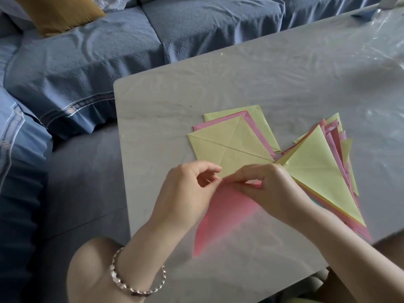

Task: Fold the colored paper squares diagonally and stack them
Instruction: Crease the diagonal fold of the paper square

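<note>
A blue quilted sofa [87, 68] fills the frame from 9 to 12 o'clock, with a mustard-yellow cushion [61, 14] at 11 o'clock. A pale grey surface under clear plastic film [262, 79] spans 1 to 6 o'clock. On it, at 3 o'clock, lies a fanned pile of folded yellow and pink paper triangles [323, 171]. Just beside it, towards 12 o'clock, sits a pile of creased yellow and pink paper squares [227, 145]. A pink paper sheet [220, 215] hangs at 6 o'clock, held above the surface. The left hand [188, 191] and right hand [271, 189] meet at its top edge, each grip closed in a fingertip pinch on it. A beaded silver bracelet [131, 281] circles the left wrist.
</note>
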### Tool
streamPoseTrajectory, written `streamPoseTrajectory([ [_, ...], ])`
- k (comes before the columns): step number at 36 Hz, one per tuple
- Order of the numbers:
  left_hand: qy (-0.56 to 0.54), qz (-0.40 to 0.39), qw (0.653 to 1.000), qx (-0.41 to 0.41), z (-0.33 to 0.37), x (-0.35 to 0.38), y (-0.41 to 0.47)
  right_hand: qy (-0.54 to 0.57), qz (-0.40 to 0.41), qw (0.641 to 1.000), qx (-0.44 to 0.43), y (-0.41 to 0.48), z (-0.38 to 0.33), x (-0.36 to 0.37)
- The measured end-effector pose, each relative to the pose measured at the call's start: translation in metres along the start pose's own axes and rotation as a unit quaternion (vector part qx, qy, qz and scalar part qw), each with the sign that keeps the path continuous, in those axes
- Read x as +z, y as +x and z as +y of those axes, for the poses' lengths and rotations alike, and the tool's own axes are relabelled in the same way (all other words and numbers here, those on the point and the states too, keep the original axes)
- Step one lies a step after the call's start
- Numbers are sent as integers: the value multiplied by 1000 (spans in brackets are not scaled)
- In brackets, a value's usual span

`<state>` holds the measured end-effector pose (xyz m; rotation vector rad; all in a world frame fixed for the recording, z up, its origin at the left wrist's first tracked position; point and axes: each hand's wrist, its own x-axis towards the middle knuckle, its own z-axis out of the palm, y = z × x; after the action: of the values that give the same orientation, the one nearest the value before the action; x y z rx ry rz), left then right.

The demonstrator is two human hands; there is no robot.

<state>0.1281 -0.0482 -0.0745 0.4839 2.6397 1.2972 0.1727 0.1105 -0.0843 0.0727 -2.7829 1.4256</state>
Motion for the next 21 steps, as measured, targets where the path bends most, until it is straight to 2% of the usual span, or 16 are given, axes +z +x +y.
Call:
streamPoseTrajectory([
  [2, 1, -54, 998, -11, 0, -2, 2, -44, -18, 999, -24, 5, -1, -5],
  [4, -6, -74, 997, -16, 0, -2, 2, -79, -27, 996, -36, 13, -2, -7],
  [7, -49, -19, 998, -35, -4, 2, 4, -173, 45, 973, -143, 25, 2, -2],
  [10, -166, 65, 977, -115, -17, 9, 11, -230, 116, 947, -195, 31, 10, 11],
  [12, -223, 95, 954, -177, -29, 16, 16, -228, 81, 952, -188, 30, 14, 21],
  [14, -229, 117, 942, -216, -41, 23, 19, -233, 21, 955, -180, 27, 24, 34],
  [17, -170, 130, 953, -215, -56, 31, 22, -261, -41, 950, -165, 19, 44, 51],
  [21, -101, 105, 966, -214, -67, 33, 24, -309, -63, 941, -122, 4, 67, 55],
])
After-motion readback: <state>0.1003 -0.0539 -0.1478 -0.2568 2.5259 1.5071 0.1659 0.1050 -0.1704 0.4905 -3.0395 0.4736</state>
